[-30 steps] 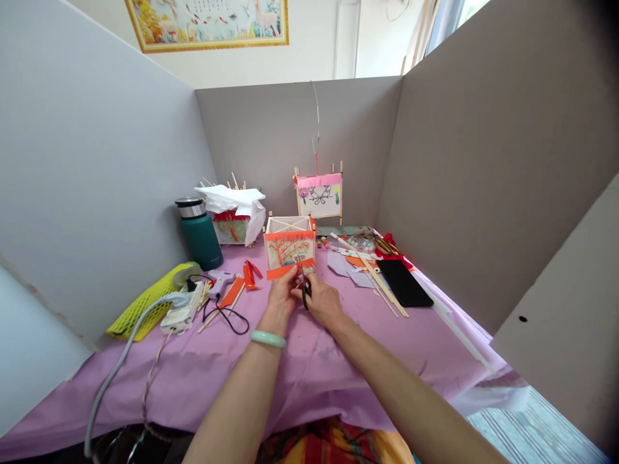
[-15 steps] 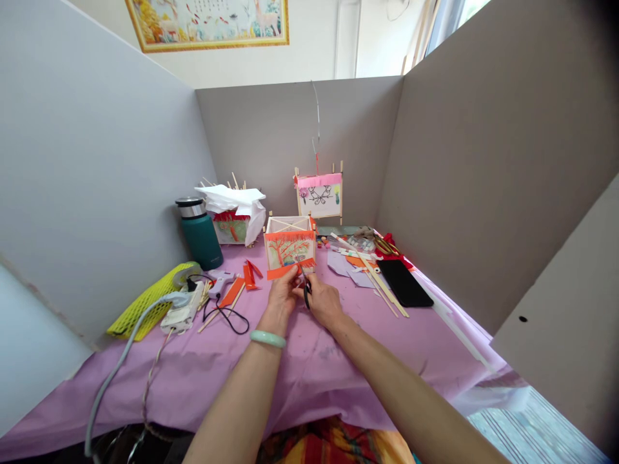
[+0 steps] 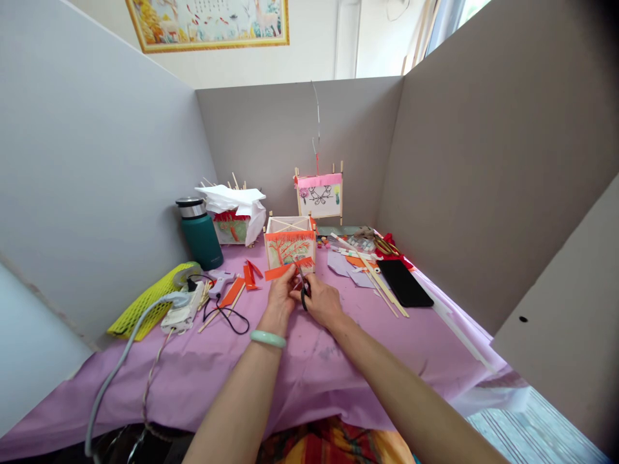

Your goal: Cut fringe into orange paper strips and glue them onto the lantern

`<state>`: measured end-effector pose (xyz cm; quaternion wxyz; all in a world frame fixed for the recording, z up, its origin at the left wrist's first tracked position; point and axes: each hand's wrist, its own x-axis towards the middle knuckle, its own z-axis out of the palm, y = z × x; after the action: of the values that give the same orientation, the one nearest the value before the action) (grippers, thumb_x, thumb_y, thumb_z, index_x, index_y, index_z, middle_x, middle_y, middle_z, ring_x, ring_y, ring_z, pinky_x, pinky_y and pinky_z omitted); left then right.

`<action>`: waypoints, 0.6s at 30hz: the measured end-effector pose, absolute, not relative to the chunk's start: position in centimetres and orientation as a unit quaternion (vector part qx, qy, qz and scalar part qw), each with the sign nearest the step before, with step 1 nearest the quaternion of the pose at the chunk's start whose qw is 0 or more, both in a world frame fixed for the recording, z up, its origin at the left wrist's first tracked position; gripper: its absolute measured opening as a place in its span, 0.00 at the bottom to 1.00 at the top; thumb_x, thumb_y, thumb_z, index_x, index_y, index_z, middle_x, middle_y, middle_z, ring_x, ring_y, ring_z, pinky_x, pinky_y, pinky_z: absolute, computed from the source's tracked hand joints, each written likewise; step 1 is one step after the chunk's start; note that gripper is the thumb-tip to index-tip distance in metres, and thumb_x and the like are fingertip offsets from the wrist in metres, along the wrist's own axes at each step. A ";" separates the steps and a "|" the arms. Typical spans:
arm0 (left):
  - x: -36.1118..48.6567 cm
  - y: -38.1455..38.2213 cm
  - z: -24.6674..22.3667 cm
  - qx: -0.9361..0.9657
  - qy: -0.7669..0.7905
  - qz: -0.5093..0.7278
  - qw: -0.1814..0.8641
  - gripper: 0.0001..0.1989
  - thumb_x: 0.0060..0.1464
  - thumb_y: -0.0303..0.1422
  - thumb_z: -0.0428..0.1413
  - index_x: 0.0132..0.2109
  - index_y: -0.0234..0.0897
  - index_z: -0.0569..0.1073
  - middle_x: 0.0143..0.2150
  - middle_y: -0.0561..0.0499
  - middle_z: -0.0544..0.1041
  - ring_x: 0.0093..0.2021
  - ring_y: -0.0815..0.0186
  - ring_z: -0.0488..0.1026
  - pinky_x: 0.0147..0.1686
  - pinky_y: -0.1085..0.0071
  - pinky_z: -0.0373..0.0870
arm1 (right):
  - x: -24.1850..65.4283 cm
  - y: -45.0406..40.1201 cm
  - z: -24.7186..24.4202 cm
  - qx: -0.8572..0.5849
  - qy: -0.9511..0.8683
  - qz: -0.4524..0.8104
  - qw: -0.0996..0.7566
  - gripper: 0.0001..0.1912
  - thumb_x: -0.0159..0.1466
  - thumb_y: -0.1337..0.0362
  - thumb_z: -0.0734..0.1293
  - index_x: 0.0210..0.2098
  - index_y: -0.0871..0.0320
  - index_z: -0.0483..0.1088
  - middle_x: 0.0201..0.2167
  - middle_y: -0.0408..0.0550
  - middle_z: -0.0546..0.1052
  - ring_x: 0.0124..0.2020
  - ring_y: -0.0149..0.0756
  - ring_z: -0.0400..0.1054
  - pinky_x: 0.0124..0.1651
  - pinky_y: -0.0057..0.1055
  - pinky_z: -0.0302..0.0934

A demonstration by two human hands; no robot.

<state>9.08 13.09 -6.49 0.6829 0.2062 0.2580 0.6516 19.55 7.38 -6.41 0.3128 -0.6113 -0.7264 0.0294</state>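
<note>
Between the fingers of my left hand point(image 3: 280, 293) is a strip of orange paper point(image 3: 276, 272), its right end cut into a fringe. My right hand point(image 3: 323, 301) grips black-handled scissors point(image 3: 304, 293), whose blades point up at the paper's lower edge. Just behind the strip stands a lantern-like box point(image 3: 290, 248) of thin sticks and white panels, with an orange tree drawing and an orange fringe along its top. The strip covers the lower part of its front panel. Whether the blades are closed on the paper is too small to tell.
To the left are a green bottle point(image 3: 200, 235), a glue gun point(image 3: 221, 283), a power strip point(image 3: 181, 312) and orange scraps point(image 3: 250, 275). On the right lie wooden sticks point(image 3: 382, 287) and a black phone point(image 3: 405, 283). Another lantern point(image 3: 320, 196) hangs from a wire behind. Grey partitions enclose the table.
The orange strip has tilted and shifted slightly up and left in my left hand. The scissors have moved a little left along with it.
</note>
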 end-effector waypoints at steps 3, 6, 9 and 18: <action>9.1 13.2 -6.5 0.197 0.252 0.660 0.680 0.13 0.38 0.30 0.68 0.30 0.33 0.72 0.21 0.57 0.71 0.19 0.75 0.64 0.23 0.76 0.63 | 19.5 7.3 -6.3 -0.612 -0.729 0.028 0.304 0.21 0.65 0.46 0.61 0.48 0.54 0.65 0.39 0.47 0.78 0.38 0.39 0.72 0.36 0.30 0.55; 9.1 13.2 -6.5 0.190 0.252 0.661 0.680 0.12 0.40 0.29 0.68 0.31 0.34 0.72 0.21 0.57 0.71 0.19 0.75 0.64 0.23 0.76 0.64 | 19.5 7.2 -6.2 -0.611 -0.732 0.029 0.300 0.20 0.65 0.46 0.60 0.48 0.54 0.65 0.38 0.47 0.78 0.38 0.38 0.72 0.36 0.29 0.54; 9.1 13.1 -6.4 0.189 0.254 0.661 0.680 0.11 0.41 0.29 0.67 0.30 0.34 0.72 0.21 0.57 0.71 0.19 0.75 0.64 0.22 0.76 0.64 | 19.5 7.3 -6.2 -0.613 -0.732 0.027 0.295 0.20 0.66 0.46 0.60 0.47 0.54 0.66 0.39 0.47 0.78 0.38 0.39 0.72 0.36 0.29 0.54; 9.2 13.0 -6.3 0.191 0.249 0.662 0.681 0.12 0.39 0.29 0.68 0.31 0.34 0.72 0.23 0.56 0.72 0.19 0.75 0.64 0.23 0.76 0.64 | 19.5 7.2 -6.1 -0.613 -0.735 0.023 0.289 0.19 0.67 0.47 0.59 0.47 0.55 0.66 0.40 0.48 0.79 0.39 0.39 0.73 0.36 0.29 0.54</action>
<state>9.24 12.98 -6.32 0.6809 0.1914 0.2487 0.6617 19.48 7.21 -6.11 0.2887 -0.6131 -0.7350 0.0233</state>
